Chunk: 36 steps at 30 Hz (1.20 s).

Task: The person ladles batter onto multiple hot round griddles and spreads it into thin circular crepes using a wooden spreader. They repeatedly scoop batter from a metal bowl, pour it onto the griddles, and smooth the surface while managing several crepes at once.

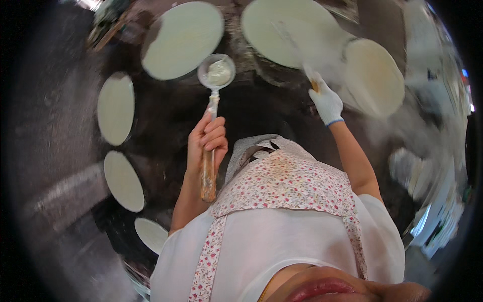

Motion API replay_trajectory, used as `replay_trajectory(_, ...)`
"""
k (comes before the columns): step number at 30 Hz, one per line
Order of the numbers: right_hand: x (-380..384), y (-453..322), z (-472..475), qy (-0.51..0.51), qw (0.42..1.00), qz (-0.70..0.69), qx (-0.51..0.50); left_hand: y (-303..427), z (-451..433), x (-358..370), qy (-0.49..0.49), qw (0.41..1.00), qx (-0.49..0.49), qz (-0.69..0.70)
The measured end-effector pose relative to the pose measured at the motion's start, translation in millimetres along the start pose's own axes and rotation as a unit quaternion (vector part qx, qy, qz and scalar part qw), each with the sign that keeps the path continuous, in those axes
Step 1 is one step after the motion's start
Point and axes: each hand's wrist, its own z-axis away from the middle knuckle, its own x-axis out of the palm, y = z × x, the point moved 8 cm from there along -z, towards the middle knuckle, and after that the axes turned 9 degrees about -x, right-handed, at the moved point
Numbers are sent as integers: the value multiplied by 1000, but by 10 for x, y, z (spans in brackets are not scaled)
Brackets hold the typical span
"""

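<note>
My bare left hand [209,139] grips a long-handled ladle with a worn wooden handle [208,181]. Pale batter sits in the ladle's round bowl [217,71], raised before my chest. A white knit glove covers my right hand [327,102], which holds the wooden handle of a long spatula [315,86]. The thin blade, blurred, reaches up and left across a large pale round sheet of batter [294,30]. Whether it touches the sheet I cannot tell. Just right of my glove is another round sheet [373,77], partly overlapping a pale area beneath haze.
Several more pale rounds curve along the left, among them a large one [185,39] and a smaller one [116,108], on or beside dark surfaces. Steam [396,124] drifts at the right. A floral apron [286,181] covers my front. Blurred stacked items [411,170] stand far right.
</note>
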Motion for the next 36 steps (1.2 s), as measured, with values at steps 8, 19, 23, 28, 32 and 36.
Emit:
replay_trajectory(8,505,32,62,143,945,-293,-37,1201,546,-385,-32,992,119,-3)
replay_trajectory(19,1330,-2390,34,-119,930,-296,-180,3027,171,-406,94,911,370,-152)
replay_trajectory(23,1531,-2780,-335,-175,938,-193,-229,3275,-179,-339,108,877,428,-192)
replay_trajectory(28,1510,-3266,-826,-173,921,-87,-339,3312,-457,-367,175,856,459,-164)
replay_trajectory(32,1500,-3495,-1059,-224,906,75,-351,3254,-486,-329,200,835,481,-175)
replay_trajectory(36,1468,-3431,-1154,-220,898,67,-374,3176,-482,-369,197,842,484,-136)
